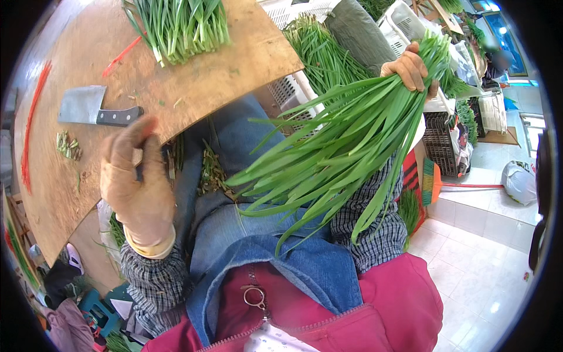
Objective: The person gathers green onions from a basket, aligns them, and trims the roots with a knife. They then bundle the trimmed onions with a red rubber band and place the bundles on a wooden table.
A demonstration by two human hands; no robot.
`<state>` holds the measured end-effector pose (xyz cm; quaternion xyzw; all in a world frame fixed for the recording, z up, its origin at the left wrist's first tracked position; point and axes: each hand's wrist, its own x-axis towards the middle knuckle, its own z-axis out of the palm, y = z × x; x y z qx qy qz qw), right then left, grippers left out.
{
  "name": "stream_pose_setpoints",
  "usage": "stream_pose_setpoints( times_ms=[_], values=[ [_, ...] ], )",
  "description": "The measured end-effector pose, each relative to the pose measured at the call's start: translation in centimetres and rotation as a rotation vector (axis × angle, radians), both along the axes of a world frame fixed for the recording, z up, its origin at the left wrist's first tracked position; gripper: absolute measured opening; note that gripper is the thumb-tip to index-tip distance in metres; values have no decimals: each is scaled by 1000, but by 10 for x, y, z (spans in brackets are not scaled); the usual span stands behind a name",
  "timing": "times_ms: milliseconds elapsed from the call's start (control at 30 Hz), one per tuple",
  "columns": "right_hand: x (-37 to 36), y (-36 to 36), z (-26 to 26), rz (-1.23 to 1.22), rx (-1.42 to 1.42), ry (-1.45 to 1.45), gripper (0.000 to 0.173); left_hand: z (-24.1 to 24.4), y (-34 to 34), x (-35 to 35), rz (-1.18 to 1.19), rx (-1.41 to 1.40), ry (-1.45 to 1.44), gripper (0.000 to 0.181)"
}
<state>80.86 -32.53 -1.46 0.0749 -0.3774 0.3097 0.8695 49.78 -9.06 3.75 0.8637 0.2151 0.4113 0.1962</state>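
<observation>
My right hand (411, 70), gloved, is raised at the right and closed around a bunch of garlic chives (352, 145). It grips them near the pale stem ends, and the long green leaves spread down across my lap. My left hand (138, 176), also gloved and blurred by motion, is at the near edge of the wooden tabletop (246, 66). Its fingers are apart and hold nothing. Just beyond its fingertips lies a cleaver (83, 105) with a black riveted handle. More chives (184, 31) lie on the tabletop at the top, cut ends towards me.
Red ties (33, 127) and cut stem ends (68, 146) lie on the tabletop. A white crate (292, 94) and a pile of chives (325, 57) stand beyond its right edge. Plant scraps (211, 171) rest on my lap. A broom (431, 182) is to the right.
</observation>
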Motion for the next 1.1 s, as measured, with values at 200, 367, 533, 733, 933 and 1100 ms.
stream_pose_setpoints(
  times_ms=[200,367,533,733,933,1100],
  values=[
    [8,-17,-20,-65,-208,277,54,-9,-18,-8,-105,-730,-6,14],
    [17,-53,-45,-147,-449,418,57,-21,-12,-4,-126,-648,-92,13],
    [4,-52,-56,-679,-821,601,50,-13,-12,-18,-153,-990,81,11],
    [3,-42,-52,-977,-1118,971,43,-19,-30,0,-152,-860,-34,18],
    [23,-56,-65,-972,-1145,1068,43,-29,-38,9,-249,-879,64,17],
    [17,-57,-59,-1049,-1073,1116,30,-22,-51,34,-406,-640,65,17]
  ],
)
